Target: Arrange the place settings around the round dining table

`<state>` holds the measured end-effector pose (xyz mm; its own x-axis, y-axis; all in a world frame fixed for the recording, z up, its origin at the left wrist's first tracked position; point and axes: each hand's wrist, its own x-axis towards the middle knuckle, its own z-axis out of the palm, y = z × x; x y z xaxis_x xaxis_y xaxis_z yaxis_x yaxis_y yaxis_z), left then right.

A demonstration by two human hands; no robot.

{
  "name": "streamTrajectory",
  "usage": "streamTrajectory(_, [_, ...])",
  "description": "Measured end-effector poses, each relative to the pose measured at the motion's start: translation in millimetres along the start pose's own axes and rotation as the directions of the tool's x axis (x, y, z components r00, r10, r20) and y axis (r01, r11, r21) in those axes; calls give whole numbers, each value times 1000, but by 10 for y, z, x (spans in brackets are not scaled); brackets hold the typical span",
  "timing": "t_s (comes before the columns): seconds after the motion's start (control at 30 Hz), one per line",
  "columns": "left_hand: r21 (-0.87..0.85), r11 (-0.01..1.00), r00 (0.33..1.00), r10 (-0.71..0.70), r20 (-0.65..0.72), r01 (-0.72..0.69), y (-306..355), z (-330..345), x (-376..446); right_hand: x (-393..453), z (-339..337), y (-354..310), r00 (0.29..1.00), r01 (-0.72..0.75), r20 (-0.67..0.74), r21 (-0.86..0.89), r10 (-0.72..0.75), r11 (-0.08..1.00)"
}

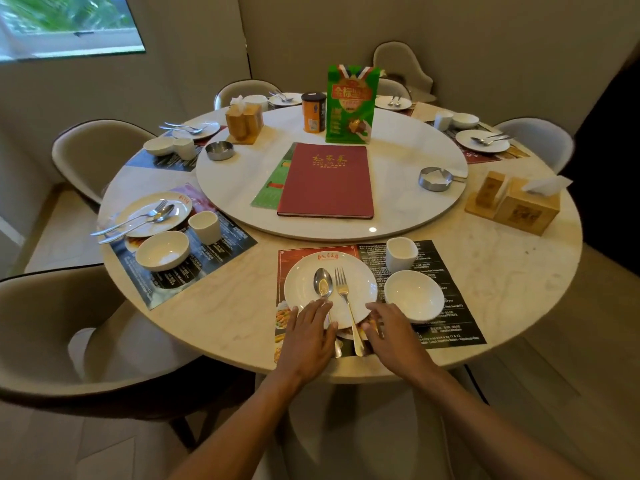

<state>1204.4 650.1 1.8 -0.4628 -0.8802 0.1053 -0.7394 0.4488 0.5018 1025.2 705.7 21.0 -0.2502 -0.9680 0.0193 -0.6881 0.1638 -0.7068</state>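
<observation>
Here, both hands lie flat with fingers spread and gripping nothing: left hand and right hand flank the near rim of the plate, which carries a spoon and fork; a bowl sits beside it, a cup beyond, on the surface.

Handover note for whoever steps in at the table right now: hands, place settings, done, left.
Left hand: flat and open over the near plate's near-left rim, covering the spoon handle.
Right hand: open at the plate's near-right rim, beside the fork; gripping nothing visibly.
Near setting: spoon and fork side by side on the plate, bowl to its right, cup behind the bowl, all on the placemat.
Done: that setting looks laid out.
Left: the left setting's fork and spoon lie skewed, overhanging their plate; probably straighten them. Far settings are too small to judge.
</observation>
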Motion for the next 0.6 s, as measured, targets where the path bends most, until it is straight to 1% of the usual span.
streamTrajectory(0.17, [-27, 993, 993, 111, -28, -112, 188, 15, -164, -313, -275, 311, 998, 34, -58, 45, -32, 998])
streamTrajectory(0.23, [-42, 992, 992, 113, -60, -115, 290, -7, -201, -415, -355, 379, 997, 51, -64, 48, -48, 998])
streamTrajectory(0.3, [-46, 994, 990, 92, -107, -97, 369, -15, -241, -483, -415, 403, 996, 63, -62, 29, -61, 998])
streamTrajectory(0.4, [-16, 997, 986, 74, -148, -77, 489, -40, -342, -545, -500, 394, 998, 66, -23, -9, -66, 998])
streamTrajectory(0.43, [-15, 997, 985, 67, -160, -71, 514, -25, -384, -550, -505, 419, 996, 88, -12, -22, -89, 996])
streamTrajectory(0.47, [-23, 999, 985, 45, -165, -49, 569, -44, -461, -579, -530, 408, 995, 98, 9, -35, -97, 995])
streamTrajectory(0.6, [-16, 999, 976, -50, -213, 48, 734, -78, -634, -598, -608, 312, 987, 163, -2, -72, -164, 984])
